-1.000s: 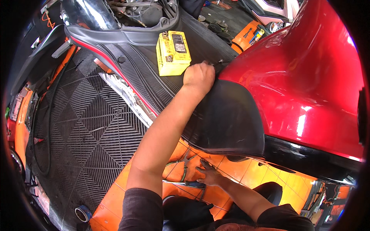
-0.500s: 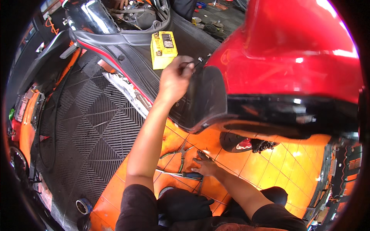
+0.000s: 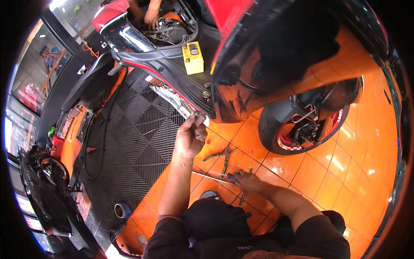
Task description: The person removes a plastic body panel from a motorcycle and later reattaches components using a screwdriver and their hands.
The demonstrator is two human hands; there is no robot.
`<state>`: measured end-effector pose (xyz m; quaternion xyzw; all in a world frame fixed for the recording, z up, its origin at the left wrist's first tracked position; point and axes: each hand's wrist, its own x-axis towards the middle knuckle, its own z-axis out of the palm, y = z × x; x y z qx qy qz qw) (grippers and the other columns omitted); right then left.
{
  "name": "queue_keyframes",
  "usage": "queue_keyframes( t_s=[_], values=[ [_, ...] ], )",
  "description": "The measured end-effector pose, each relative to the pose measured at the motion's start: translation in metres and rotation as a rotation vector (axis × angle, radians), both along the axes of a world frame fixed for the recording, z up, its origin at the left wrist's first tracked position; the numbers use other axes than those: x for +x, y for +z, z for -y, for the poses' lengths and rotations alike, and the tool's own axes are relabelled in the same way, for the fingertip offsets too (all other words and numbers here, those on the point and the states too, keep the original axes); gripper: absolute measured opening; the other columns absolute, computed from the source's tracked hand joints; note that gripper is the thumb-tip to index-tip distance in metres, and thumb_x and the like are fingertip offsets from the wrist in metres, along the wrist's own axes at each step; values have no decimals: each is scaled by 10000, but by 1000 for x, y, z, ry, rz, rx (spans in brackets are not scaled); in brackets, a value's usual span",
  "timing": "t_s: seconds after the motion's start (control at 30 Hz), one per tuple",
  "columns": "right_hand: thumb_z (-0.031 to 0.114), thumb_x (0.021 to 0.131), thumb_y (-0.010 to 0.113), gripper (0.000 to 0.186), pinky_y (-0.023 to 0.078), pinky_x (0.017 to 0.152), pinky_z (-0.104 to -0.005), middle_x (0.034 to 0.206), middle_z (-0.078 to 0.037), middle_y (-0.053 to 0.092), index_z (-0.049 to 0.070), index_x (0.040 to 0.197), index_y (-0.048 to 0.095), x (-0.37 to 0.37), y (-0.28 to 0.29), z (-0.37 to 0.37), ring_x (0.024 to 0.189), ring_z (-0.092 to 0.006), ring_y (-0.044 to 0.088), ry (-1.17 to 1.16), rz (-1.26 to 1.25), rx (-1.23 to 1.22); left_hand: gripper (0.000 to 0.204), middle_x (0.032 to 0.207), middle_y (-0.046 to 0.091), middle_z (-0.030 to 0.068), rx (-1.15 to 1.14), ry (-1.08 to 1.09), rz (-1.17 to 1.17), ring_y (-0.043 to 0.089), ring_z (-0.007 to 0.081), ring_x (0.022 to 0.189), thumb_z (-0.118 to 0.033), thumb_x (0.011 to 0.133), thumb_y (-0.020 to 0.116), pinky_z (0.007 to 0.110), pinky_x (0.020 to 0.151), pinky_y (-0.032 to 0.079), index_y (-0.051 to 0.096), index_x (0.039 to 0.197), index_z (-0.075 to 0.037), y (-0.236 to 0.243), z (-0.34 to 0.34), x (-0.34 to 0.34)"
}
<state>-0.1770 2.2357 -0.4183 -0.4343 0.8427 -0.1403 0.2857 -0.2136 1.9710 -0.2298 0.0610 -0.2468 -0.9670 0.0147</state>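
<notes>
My left hand (image 3: 189, 137) is raised beside the scooter's footboard edge. Its fingers are pinched together around something small and dark that I cannot make out. Low over the orange tiles, my right hand (image 3: 249, 181) grips the blue handle of a screwdriver (image 3: 231, 176), whose shaft is blurred. Under and beside that hand lie a long silver rod (image 3: 206, 176) and a dark bar (image 3: 244, 194). Pliers with dark green handles (image 3: 225, 159) rest on the tiles beyond. A yellow battery (image 3: 193, 60) stands on the scooter's black footboard (image 3: 172, 71).
Another person's hands (image 3: 151, 16) work in the scooter's open compartment (image 3: 172, 32). The front wheel (image 3: 284, 129) stands to the right under glossy bodywork (image 3: 258, 82). A tape roll (image 3: 122, 210) lies on the black ribbed mat (image 3: 129, 134). Removed panels (image 3: 73, 129) lean at left.
My left hand has come back from beside the battery toward me. My right hand, spread near the floor before, has closed on the screwdriver. The view has shifted, showing more of the wheel.
</notes>
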Motion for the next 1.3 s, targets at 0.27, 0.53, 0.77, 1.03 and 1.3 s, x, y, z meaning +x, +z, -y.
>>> queue_keyframes(
  t_s=[0.27, 0.53, 0.77, 1.03, 1.3],
  values=[
    [275, 859, 537, 433, 532, 707, -461, 1033, -139, 564, 232, 1290, 519, -96, 132, -100, 851, -339, 641, 199, -160, -204, 239, 1031, 659, 103, -515, -134, 350, 584, 145, 767, -258, 954, 530, 255, 638, 447, 560, 1101, -72, 17, -33, 15],
    [109, 788, 685, 422, 537, 638, -359, 946, -89, 592, 100, 1204, 617, -68, 117, -161, 718, -251, 636, -258, -86, -904, 239, 1154, 580, 166, -689, -230, 564, 565, 278, 1090, -184, 965, 493, 410, 951, 475, 501, 1106, 9, -41, -122, 5],
    [56, 783, 658, 415, 538, 635, -344, 950, -75, 601, 122, 1192, 630, -57, 65, -177, 728, -245, 642, -465, -7, -954, 162, 955, 633, 109, -445, 78, 501, 622, 248, 897, -180, 965, 497, 409, 880, 499, 571, 977, -37, -104, -182, -9],
    [64, 769, 696, 415, 539, 624, -327, 995, -70, 615, 94, 1178, 637, -58, 71, -199, 716, -213, 659, -452, -75, -889, 147, 897, 642, 107, -454, 105, 382, 639, 261, 857, -175, 965, 508, 431, 861, 510, 568, 962, -41, -109, -199, -9],
    [97, 798, 655, 385, 516, 617, -350, 912, -66, 602, 120, 1182, 637, -57, 100, -196, 697, -234, 632, -499, 101, -936, 168, 849, 638, 122, -638, 140, 383, 664, 258, 788, -181, 968, 500, 385, 769, 559, 556, 950, -23, -78, -198, -6]
  ],
)
